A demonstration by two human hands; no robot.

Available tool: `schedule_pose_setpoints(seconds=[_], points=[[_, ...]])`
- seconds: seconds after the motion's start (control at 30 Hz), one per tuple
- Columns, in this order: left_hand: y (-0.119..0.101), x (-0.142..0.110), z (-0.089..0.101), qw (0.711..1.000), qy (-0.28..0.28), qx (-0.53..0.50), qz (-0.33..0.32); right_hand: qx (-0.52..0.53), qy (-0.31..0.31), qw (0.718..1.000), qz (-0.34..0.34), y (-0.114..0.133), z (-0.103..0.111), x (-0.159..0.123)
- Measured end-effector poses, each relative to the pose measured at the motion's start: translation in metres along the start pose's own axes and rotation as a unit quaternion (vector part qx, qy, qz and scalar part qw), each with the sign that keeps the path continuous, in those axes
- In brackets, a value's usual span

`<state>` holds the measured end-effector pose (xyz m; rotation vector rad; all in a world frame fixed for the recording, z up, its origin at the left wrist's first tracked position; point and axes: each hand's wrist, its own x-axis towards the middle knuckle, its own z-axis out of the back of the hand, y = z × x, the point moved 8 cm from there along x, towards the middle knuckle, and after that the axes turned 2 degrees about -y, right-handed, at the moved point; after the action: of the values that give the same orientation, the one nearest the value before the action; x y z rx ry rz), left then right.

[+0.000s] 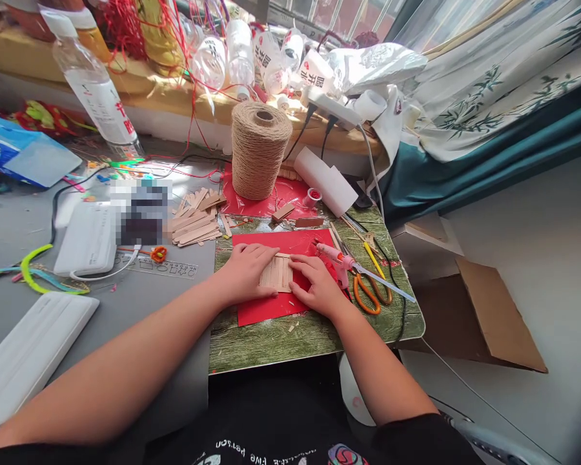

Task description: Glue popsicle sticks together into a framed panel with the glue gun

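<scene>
A small square panel of wooden craft sticks lies on a red sheet between my two hands. My left hand grips its left side, fingers along the top edge and thumb at the bottom edge. From the right, my right hand holds the opposite side, with fingertips at the upper corner and thumb lower down. Just beyond my right hand lie a pink hot glue gun with a clear glue stick in its back and orange-handled scissors. Small wood scraps are scattered on the sheet.
A pile of craft sticks is at the back left. Behind the red sheet stands a large twine spool. White power banks, a ruler and a water bottle are leftward. A power strip with cables rests on the sill.
</scene>
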<state>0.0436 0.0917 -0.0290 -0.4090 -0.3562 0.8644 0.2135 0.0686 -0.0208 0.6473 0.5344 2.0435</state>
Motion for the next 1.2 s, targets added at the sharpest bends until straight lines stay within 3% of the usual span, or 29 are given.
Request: schedule_pose_setpoints(seconds=[1.2], points=[[0.0021, 0.0009, -0.0026, 1.0, 0.011, 0.0, 0.002, 0.014, 0.018, 1.0, -0.011, -0.0081, -0.001, -0.0042]])
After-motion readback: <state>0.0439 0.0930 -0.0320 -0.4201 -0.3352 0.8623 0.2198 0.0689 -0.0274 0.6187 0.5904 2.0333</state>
